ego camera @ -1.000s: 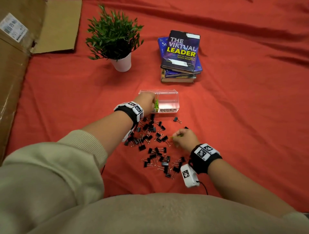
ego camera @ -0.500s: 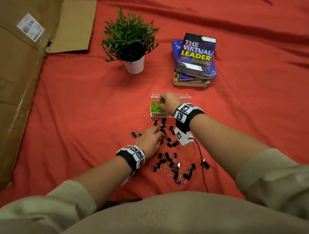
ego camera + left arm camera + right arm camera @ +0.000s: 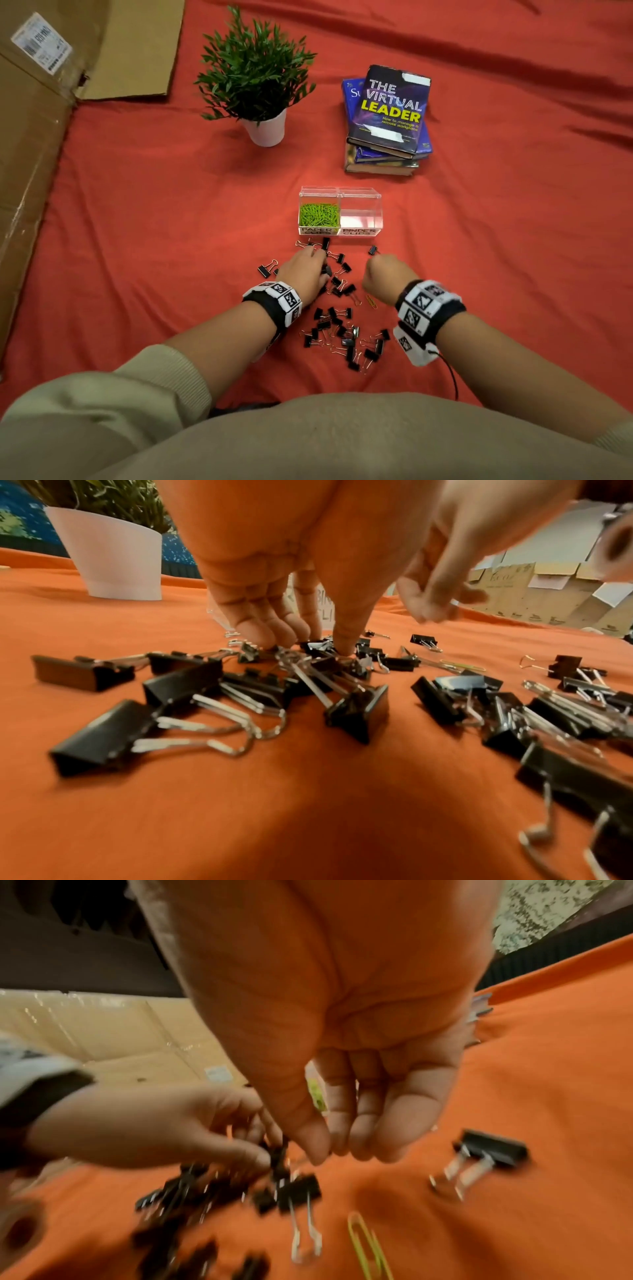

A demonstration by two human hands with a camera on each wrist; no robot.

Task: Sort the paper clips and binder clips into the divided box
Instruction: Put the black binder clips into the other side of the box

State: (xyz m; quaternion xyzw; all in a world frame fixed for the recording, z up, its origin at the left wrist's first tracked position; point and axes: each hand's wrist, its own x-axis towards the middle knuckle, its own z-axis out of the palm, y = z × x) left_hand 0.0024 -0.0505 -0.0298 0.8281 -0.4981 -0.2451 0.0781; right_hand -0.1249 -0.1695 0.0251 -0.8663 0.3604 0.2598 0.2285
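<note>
Both hands are shifting from where they were half a second ago: my right hand (image 3: pixel 385 275) is coming back out of the divided box (image 3: pixel 359 195) to hang just below it, and my left hand (image 3: pixel 306 274) is pushing up into the top of the pile.

I am seeing the left fingertips (image 3: pixel 274 634) pressing down among the black binder clips (image 3: pixel 342 329), thumb and fingers closing toward one clip, though I cannot tell whether any clip is actually pinched. The right hand is hovering above the cloth with fingers loosely curled and carrying nothing. One binder clip (image 3: pixel 486 1153) is lying apart to its right, and a yellow paper clip (image 3: pixel 371 301) is lying just below it at centre frame.

Green paper clips (image 3: pixel 319 215) are filling the box's left compartment; the right compartment, labelled for binder clips, is showing only its floor.

Open red cloth (image 3: pixel 513 257) is stretching right and left of the pile. A potted plant (image 3: pixel 255 75) and book stack (image 3: pixel 388 116) are sitting well above the box, and cardboard (image 3: pixel 30 144) is edging the frame's left side.
</note>
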